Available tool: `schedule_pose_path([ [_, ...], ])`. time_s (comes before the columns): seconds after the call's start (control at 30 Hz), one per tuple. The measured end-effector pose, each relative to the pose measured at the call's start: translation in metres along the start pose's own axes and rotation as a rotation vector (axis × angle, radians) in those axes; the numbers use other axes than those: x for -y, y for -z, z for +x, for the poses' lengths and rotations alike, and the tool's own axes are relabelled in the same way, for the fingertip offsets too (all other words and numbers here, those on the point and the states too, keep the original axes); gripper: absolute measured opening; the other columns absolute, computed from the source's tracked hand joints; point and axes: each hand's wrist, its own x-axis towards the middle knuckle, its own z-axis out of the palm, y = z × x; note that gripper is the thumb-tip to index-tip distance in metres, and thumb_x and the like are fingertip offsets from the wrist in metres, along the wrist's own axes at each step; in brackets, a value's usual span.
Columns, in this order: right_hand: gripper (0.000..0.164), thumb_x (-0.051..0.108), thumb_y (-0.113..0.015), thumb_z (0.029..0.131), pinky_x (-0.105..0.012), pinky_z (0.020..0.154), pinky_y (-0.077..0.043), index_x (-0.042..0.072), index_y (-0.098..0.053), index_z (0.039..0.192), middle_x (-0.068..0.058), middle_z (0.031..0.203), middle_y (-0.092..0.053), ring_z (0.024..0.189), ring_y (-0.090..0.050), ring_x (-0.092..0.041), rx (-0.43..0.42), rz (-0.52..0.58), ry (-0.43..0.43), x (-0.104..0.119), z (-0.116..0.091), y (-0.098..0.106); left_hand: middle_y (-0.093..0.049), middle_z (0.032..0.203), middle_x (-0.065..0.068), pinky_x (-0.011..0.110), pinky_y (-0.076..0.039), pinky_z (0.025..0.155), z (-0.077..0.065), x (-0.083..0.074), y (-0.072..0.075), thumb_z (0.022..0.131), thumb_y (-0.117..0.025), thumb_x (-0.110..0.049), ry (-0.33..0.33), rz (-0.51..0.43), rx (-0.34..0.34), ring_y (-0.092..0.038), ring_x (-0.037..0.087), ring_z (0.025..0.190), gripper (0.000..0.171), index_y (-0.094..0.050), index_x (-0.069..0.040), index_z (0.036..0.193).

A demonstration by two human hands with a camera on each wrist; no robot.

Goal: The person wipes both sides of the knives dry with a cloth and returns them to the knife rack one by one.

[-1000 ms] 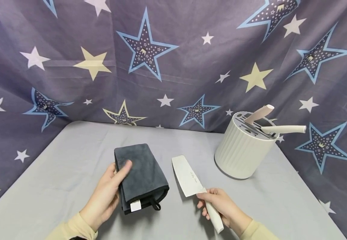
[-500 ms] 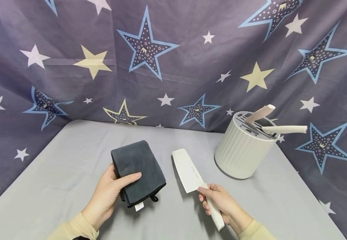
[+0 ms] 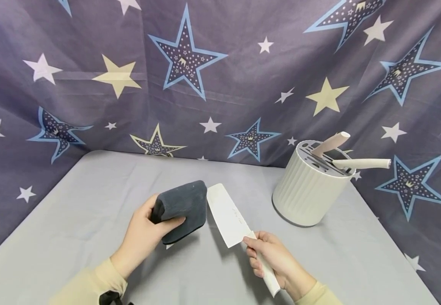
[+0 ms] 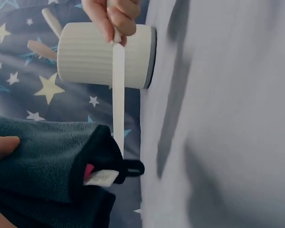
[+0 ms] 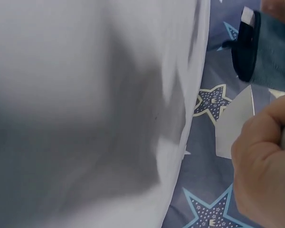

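My left hand (image 3: 142,233) grips a folded dark grey cloth (image 3: 186,205), thumb across its face. A white tag and a black hanging loop (image 4: 133,167) show at the cloth's edge in the left wrist view. With my right hand (image 3: 272,258) I hold a white cleaver (image 3: 228,216) by its pale handle, blade pointing away and to the left. In the head view the cloth's right edge lies right by the blade's far end. Shadows beneath show both things held over the table. The right wrist view catches only part of the blade (image 5: 236,126) beyond my curled fingers.
A white ribbed knife block (image 3: 308,190) stands at the right on the grey-covered table (image 3: 90,203). Two knives stick out of it, one with a pinkish handle (image 3: 331,144), one cream (image 3: 363,164). A star-patterned curtain (image 3: 213,101) hangs behind and along the sides.
The cloth has turned and tilted in my left hand and moved right, toward the blade's tip. My right hand has shifted the cleaver slightly left.
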Motion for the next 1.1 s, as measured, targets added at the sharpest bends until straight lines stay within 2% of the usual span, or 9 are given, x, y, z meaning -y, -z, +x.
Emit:
schedule_pose_path([
  [0.13,0.027,0.021,-0.057,0.099,-0.014,0.039,-0.033,0.004,-0.037,0.106,0.005,0.069,-0.042,0.047,-0.036,-0.001,0.018,0.001,-0.005,0.001,-0.002,-0.005,-0.072,0.115,0.005,0.02,-0.052,0.087,0.009,-0.007,0.0,0.077,-0.083,-0.007,-0.103,0.111,-0.024,-0.063,0.001,0.102,0.046,-0.067,-0.015,0.12],
  [0.3,0.027,0.021,-0.058,0.098,-0.015,0.038,-0.032,0.005,-0.038,0.105,0.005,0.068,-0.041,0.045,-0.035,-0.001,0.038,-0.006,-0.012,0.002,-0.004,-0.01,-0.074,0.108,0.006,0.031,-0.052,0.089,0.024,-0.009,-0.002,0.076,-0.079,0.001,-0.23,0.258,-0.107,-0.068,0.02,0.101,0.043,-0.07,-0.015,0.115],
  [0.4,0.028,0.021,-0.059,0.098,-0.015,0.038,-0.032,0.005,-0.038,0.105,0.005,0.068,-0.041,0.044,-0.034,-0.002,0.053,-0.007,-0.016,0.003,-0.005,-0.014,-0.074,0.107,0.007,0.042,-0.05,0.091,0.033,-0.007,-0.003,0.073,-0.075,0.006,-0.34,0.326,-0.165,-0.068,0.027,0.102,0.044,-0.072,-0.016,0.112],
  [0.53,0.025,0.021,-0.059,0.098,-0.016,0.037,-0.031,0.005,-0.041,0.102,0.005,0.067,-0.041,0.043,-0.034,-0.002,0.085,-0.001,-0.018,0.005,-0.005,-0.018,-0.074,0.107,0.006,0.044,-0.047,0.091,0.044,-0.005,-0.007,0.069,-0.075,0.009,-0.526,0.391,-0.201,-0.066,0.029,0.101,0.047,-0.073,-0.015,0.109],
  [0.67,0.023,0.022,-0.06,0.098,-0.016,0.036,-0.031,0.006,-0.043,0.099,0.006,0.066,-0.04,0.041,-0.035,-0.002,0.106,0.006,-0.024,0.008,-0.006,-0.022,-0.074,0.112,0.004,0.044,-0.043,0.092,0.05,-0.002,-0.011,0.07,-0.074,0.006,-0.757,0.467,-0.164,-0.065,0.026,0.105,0.043,-0.073,-0.015,0.108],
  [0.77,0.023,0.023,-0.061,0.097,-0.016,0.036,-0.031,0.007,-0.044,0.099,0.006,0.066,-0.039,0.04,-0.035,-0.002,0.128,0.004,-0.026,0.011,-0.007,-0.025,-0.074,0.114,0.0,0.046,-0.042,0.092,0.05,0.002,-0.015,0.073,-0.064,0.006,-0.953,0.537,-0.126,-0.065,0.024,0.108,0.04,-0.073,-0.016,0.106],
  [0.87,0.023,0.024,-0.061,0.098,-0.016,0.036,-0.031,0.007,-0.045,0.1,0.006,0.066,-0.039,0.04,-0.035,-0.002,0.158,0.002,-0.024,0.014,-0.007,-0.028,-0.074,0.111,-0.001,0.047,-0.044,0.09,0.049,0.005,-0.021,0.076,-0.057,0.006,-1.131,0.578,-0.121,-0.066,0.023,0.105,0.039,-0.073,-0.017,0.103],
  [0.97,0.023,0.024,-0.061,0.098,-0.016,0.036,-0.03,0.006,-0.045,0.1,0.006,0.066,-0.039,0.039,-0.035,-0.001,0.175,0.006,-0.022,0.016,-0.006,-0.03,-0.074,0.11,-0.002,0.047,-0.045,0.087,0.047,0.008,-0.027,0.077,-0.055,0.006,-1.238,0.574,-0.127,-0.067,0.023,0.103,0.039,-0.073,-0.018,0.102],
  [1.1,0.021,0.021,-0.061,0.097,-0.015,0.035,-0.031,0.007,-0.046,0.101,0.007,0.064,-0.04,0.039,-0.036,-0.001,0.188,0.034,-0.016,0.02,-0.005,-0.032,-0.073,0.112,-0.004,0.049,-0.045,0.09,0.042,0.01,-0.03,0.077,-0.06,0.001,-1.288,0.589,-0.096,-0.066,0.023,0.106,0.035,-0.073,-0.02,0.102],
])
